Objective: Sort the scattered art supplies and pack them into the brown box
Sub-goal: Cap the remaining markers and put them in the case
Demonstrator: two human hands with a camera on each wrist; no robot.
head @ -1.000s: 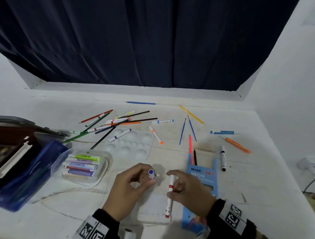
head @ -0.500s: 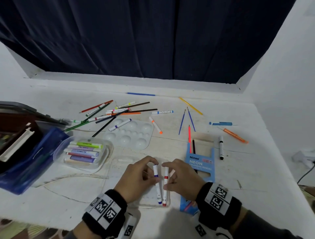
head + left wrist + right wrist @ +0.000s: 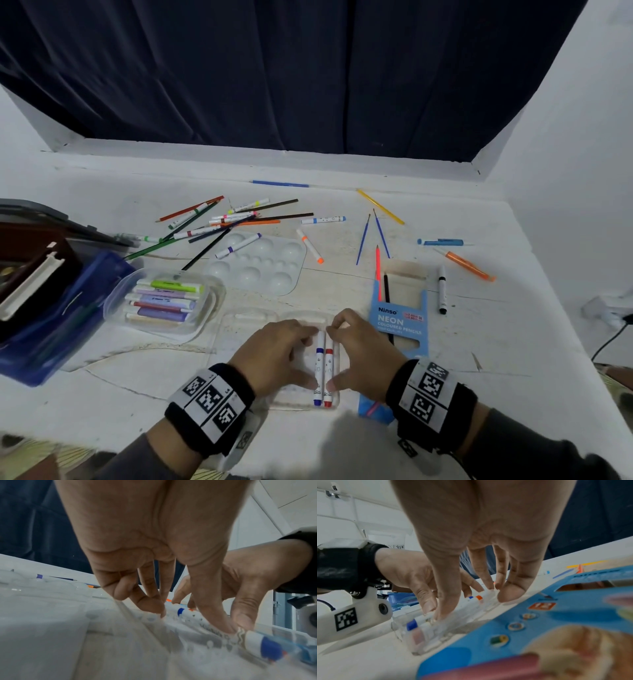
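Note:
Two white markers lie side by side in a clear plastic tray [image 3: 246, 329] near the front edge. My left hand [image 3: 308, 358] holds the blue-banded marker [image 3: 319, 368] lengthwise, with a fingertip at its far end and the thumb near its blue cap [image 3: 269, 649]. My right hand [image 3: 337, 358] holds the red-banded marker [image 3: 329, 368] the same way, its thumb low on the barrel [image 3: 478, 598]. The brown box [image 3: 34, 260] stands at the far left, apart from both hands.
A blue pouch [image 3: 61, 315] leans on the box. Beside it sit a clear tub of highlighters [image 3: 164, 301] and a white palette [image 3: 260, 263]. The blue pencil carton [image 3: 400, 329] lies right of my right hand. Loose pencils [image 3: 226, 222], brushes [image 3: 363, 240] and pens [image 3: 466, 265] lie behind.
Both hands came down and together. The two markers, held apart above the table a second ago, now lie flat and parallel in the clear tray.

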